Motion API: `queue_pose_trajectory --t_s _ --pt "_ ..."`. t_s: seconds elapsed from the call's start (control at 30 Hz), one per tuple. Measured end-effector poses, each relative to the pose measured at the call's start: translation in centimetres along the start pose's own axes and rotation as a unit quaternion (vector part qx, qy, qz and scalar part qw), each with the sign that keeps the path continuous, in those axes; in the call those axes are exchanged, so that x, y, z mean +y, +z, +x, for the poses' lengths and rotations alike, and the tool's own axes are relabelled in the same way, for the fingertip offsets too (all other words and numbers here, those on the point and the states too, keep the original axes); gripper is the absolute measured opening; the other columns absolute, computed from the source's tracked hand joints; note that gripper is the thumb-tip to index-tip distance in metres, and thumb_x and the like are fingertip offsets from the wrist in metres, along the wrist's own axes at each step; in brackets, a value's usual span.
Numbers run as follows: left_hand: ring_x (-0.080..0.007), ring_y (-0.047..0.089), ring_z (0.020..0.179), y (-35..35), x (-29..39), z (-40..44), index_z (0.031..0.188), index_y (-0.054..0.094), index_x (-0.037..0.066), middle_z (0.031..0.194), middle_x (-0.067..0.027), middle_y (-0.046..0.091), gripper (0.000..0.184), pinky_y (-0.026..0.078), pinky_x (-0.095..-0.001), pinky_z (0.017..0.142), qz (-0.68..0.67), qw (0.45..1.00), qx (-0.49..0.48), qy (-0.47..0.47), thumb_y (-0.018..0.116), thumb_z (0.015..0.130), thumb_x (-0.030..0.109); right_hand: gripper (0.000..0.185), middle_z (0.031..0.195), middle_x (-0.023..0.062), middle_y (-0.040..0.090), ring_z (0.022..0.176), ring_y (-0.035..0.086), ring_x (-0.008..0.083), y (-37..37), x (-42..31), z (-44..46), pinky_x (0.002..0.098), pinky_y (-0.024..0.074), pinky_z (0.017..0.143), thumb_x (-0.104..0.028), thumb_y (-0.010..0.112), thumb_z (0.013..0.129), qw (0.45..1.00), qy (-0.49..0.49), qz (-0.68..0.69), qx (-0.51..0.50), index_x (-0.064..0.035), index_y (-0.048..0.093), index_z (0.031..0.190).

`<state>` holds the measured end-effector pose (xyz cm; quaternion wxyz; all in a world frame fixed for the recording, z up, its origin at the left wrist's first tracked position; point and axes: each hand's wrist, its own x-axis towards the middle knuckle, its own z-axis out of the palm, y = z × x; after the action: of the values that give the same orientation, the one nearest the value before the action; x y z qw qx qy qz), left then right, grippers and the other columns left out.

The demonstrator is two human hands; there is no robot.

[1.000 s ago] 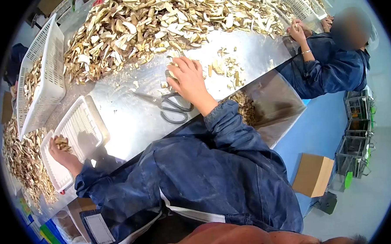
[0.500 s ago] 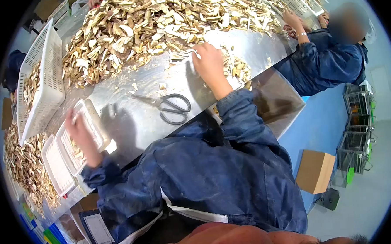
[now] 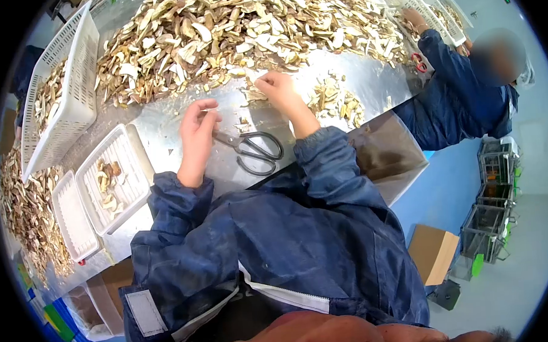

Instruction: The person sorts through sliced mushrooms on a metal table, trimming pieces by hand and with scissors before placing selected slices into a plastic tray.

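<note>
My left hand (image 3: 197,133) is raised over the metal table, fingers bent and apart with nothing in them, just left of the black-handled scissors (image 3: 258,152). My right hand (image 3: 281,94) has its fingers curled together at the near edge of the large heap of dried slices (image 3: 219,39); what they hold, if anything, is hidden. Right of it is a small pile of pale slices (image 3: 335,101). At the left, a white tray (image 3: 137,190) holds some slices, beside a second, narrower tray (image 3: 74,222).
A tall white basket (image 3: 81,97) of slices leans at the left. A co-worker (image 3: 460,83) in blue works at the right, near more baskets (image 3: 429,11). A lined bin (image 3: 386,157) stands at the table's edge; a cardboard box (image 3: 433,254) is on the floor.
My left hand has moved right from the trays, leaving slices in the larger one. My right hand has shifted slightly left. The co-worker's arm now reaches toward the baskets.
</note>
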<state>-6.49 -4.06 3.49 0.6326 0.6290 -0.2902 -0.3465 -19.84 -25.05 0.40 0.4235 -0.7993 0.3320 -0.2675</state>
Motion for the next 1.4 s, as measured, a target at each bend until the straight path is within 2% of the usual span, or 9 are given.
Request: queue_pose_trajectory --t_s 0.1,0.33,0.5,0.7,0.8,0.9,1.03,1.17,1.4 --pt "-0.0107 0.058 0.082 0.9 0.2 0.8 0.121 0.06 0.002 0.108 -0.0076 0.063 0.027 0.047 -0.0235 0.071 -0.082 0.996 -0.014 0.027 0.057 0.097 0.013 0.023 0.07 -0.0024 0.06 0.063 0.052 0.0057 -1.3 -5.0 -2.5 0.0218 0.0391 0.057 -0.025 0.068 0.091 0.958 0.161 0.215 -0.104 -0.0026 0.07 0.084" --pt "-0.0087 0.056 0.081 0.8 -0.8 0.6 0.117 0.062 0.002 0.102 -0.0029 0.064 0.026 0.045 -0.0224 0.071 -0.133 0.987 -0.088 -0.001 0.057 0.099 0.021 0.021 0.075 -0.0009 0.065 0.066 0.057 0.0067 1.2 -7.7 -6.2 0.0221 0.0429 0.061 -0.026 0.067 0.093 0.917 0.166 0.301 -0.201 -0.0048 0.07 0.091" --pt "-0.0078 0.055 0.073 -0.5 -1.1 0.5 0.097 0.062 0.006 0.085 0.0002 0.063 0.015 0.042 -0.0216 0.066 -0.206 0.978 -0.003 -0.043 0.056 0.099 0.019 0.029 0.071 -0.0005 0.064 0.067 0.058 0.0073 0.1 -6.5 -2.9 0.0233 0.0442 0.058 -0.031 0.066 0.094 0.974 0.179 0.062 -0.126 -0.0021 0.071 0.092" --pt "-0.0106 0.056 0.067 -0.7 0.2 -0.1 0.092 0.057 0.006 0.081 -0.0048 0.063 0.016 0.044 -0.0251 0.059 -0.265 0.962 -0.017 -0.069 0.056 0.099 0.021 0.02 0.075 0.0132 0.066 0.07 0.064 0.033 2.9 -3.6 2.8 0.0407 0.0506 0.065 -0.024 0.069 0.084 0.944 -0.204 -0.238 0.099 -0.0055 0.073 0.088" --pt "-0.0114 0.057 0.067 -0.9 0.1 -0.2 0.101 0.058 0.005 0.083 -0.006 0.063 0.017 0.044 -0.026 0.058 -0.237 0.968 -0.025 -0.076 0.055 0.1 0.021 0.02 0.075 0.014 0.066 0.074 0.064 0.0372 3.9 -2.7 3.8 0.0443 0.0506 0.067 -0.025 0.069 0.084 0.931 -0.177 -0.311 0.071 -0.0061 0.073 0.09" --pt "-0.0123 0.058 0.065 -1.2 0.4 -0.3 0.115 0.057 0.003 0.084 -0.0068 0.064 0.023 0.044 -0.0258 0.057 -0.242 0.967 -0.032 -0.077 0.053 0.101 0.021 0.021 0.075 0.013 0.066 0.072 0.066 0.0296 3.4 -2.8 3.2 0.0385 0.051 0.066 -0.024 0.07 0.084 0.954 -0.117 -0.273 0.026 -0.0039 0.072 0.09" --pt "-0.0121 0.058 0.072 -1.3 0.6 -0.3 0.125 0.052 0.004 0.093 -0.0066 0.062 0.029 0.044 -0.0259 0.06 -0.289 0.95 -0.057 -0.099 0.051 0.103 0.022 0.023 0.079 0.0058 0.068 0.073 0.061 0.0105 1.1 -7.3 0.5 0.0253 0.0475 0.064 -0.019 0.073 0.087 0.993 0.067 0.017 -0.093 0.0036 0.069 0.09" --pt "-0.0119 0.059 0.079 -0.7 1.0 -0.4 0.128 0.049 0.004 0.101 -0.0066 0.061 0.033 0.046 -0.0264 0.064 -0.311 0.943 -0.072 -0.098 0.053 0.102 0.023 0.021 0.083 0.0048 0.068 0.072 0.063 0.0115 1.8 -9.1 -2.1 0.0251 0.0493 0.066 -0.015 0.072 0.09 0.935 0.134 0.232 -0.231 0.0019 0.064 0.1" --pt "-0.0081 0.056 0.074 -0.8 -0.1 -0.3 0.111 0.058 0.006 0.091 -0.0002 0.059 0.02 0.044 -0.0232 0.061 -0.268 0.956 -0.098 -0.07 0.057 0.101 0.023 0.016 0.079 0.0067 0.069 0.069 0.063 0.0097 2.9 -8.9 -3.7 0.0224 0.0485 0.062 -0.01 0.072 0.089 0.916 0.143 0.287 -0.241 0.0033 0.063 0.092"
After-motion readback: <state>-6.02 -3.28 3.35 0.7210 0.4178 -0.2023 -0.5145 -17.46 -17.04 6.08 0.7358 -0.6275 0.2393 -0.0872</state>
